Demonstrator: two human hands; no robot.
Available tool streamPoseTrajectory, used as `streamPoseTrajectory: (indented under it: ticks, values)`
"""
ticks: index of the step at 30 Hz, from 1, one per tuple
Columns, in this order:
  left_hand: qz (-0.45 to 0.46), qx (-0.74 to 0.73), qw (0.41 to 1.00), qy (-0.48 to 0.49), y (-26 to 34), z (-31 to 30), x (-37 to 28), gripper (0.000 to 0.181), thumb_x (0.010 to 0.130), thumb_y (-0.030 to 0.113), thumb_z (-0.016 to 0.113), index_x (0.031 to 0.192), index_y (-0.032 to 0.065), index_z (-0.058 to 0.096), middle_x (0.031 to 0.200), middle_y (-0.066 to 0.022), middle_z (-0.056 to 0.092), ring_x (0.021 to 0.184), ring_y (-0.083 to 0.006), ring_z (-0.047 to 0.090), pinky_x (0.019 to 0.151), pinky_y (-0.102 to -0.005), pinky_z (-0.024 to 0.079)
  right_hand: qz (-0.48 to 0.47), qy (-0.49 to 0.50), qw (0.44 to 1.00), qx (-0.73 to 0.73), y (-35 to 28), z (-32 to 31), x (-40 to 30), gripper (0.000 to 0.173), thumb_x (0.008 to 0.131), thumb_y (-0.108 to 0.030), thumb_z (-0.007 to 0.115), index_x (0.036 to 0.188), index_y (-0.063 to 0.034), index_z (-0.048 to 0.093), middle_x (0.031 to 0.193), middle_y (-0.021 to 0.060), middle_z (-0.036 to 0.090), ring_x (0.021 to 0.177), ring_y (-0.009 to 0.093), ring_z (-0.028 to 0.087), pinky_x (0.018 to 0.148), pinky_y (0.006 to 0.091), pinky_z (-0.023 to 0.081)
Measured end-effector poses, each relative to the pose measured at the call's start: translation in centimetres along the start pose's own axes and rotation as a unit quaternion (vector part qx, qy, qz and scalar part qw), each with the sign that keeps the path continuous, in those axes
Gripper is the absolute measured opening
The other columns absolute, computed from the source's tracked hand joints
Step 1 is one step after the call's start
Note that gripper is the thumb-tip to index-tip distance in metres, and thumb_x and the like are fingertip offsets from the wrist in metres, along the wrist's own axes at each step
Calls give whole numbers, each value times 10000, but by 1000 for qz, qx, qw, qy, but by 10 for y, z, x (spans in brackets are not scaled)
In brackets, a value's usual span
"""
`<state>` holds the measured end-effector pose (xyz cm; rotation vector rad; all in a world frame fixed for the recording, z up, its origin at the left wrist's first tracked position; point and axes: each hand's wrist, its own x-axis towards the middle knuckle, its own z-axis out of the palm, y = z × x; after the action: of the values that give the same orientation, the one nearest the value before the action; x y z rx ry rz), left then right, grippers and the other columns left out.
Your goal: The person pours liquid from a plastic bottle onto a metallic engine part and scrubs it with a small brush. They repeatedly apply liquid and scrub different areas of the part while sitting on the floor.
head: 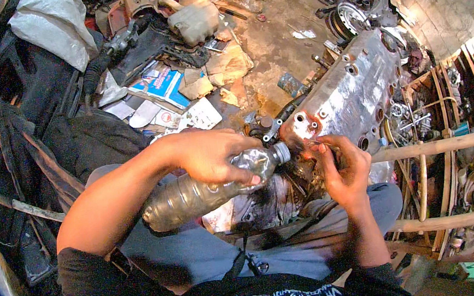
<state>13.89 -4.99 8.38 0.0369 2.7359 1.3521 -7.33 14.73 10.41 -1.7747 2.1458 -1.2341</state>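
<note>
My left hand (215, 153) grips a clear ribbed plastic bottle (195, 205) from above. The bottle is tipped on its side over my lap, its pale cap end (283, 152) pointing right. Beside that end lies a long metal engine part (339, 96) with several round holes, seemingly a cylinder head or its cover. Its near end has a shiny, reddish-brown, wet-looking patch (307, 126). Over this patch my right hand (346, 173) pinches a small thin object (315, 141) between thumb and fingertips; what it is I cannot tell. A stained cloth or sack (263, 201) lies below the bottle.
A slatted bamboo rack (448, 144) with metal parts stands at the right. Beyond the engine part sits a wheel hub or drum (351, 18). Cardboard pieces (229, 64), a blue printed box (161, 86) and a tin can (291, 84) litter the floor. Dark vehicle parts (22, 65) crowd the left.
</note>
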Motion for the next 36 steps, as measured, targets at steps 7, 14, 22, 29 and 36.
streamPoseTrajectory:
  ticks: [7,14,22,29,36]
  values:
    - [-45,11,998,32,11,-2,-5,669,875,503,675,1306,8,542,1068,-281,638,1023,-413,612,898,-466,478,73,16,997,-18,-2,12,-4,55,873,-15,684,917,8,706,780,114,721,691,176,693,620,276,507]
    - [-64,-143,988,6,0,12,5,622,898,517,640,1247,4,584,1059,-186,671,963,-320,646,856,-405,506,47,45,998,-17,-7,13,1,83,925,-31,623,952,32,671,761,83,716,646,92,622,617,226,476]
    - [-198,-526,823,-75,12,16,24,460,905,482,647,1032,42,691,888,-22,680,745,-122,627,698,-296,504,69,129,989,14,10,7,-2,91,946,-27,598,982,33,656,744,48,657,636,92,591,596,222,456]
    - [-252,-519,814,-71,21,3,24,436,901,462,662,1013,41,695,880,-18,686,742,-133,629,690,-312,503,64,179,982,25,18,6,-3,85,951,0,585,997,48,638,750,67,646,593,73,550,543,196,417]
    - [-252,-528,809,-65,22,0,25,452,892,455,674,1037,27,692,941,-49,695,794,-142,631,751,-310,502,62,188,979,57,18,10,-3,80,953,1,589,999,51,632,748,82,647,558,72,534,506,188,400]
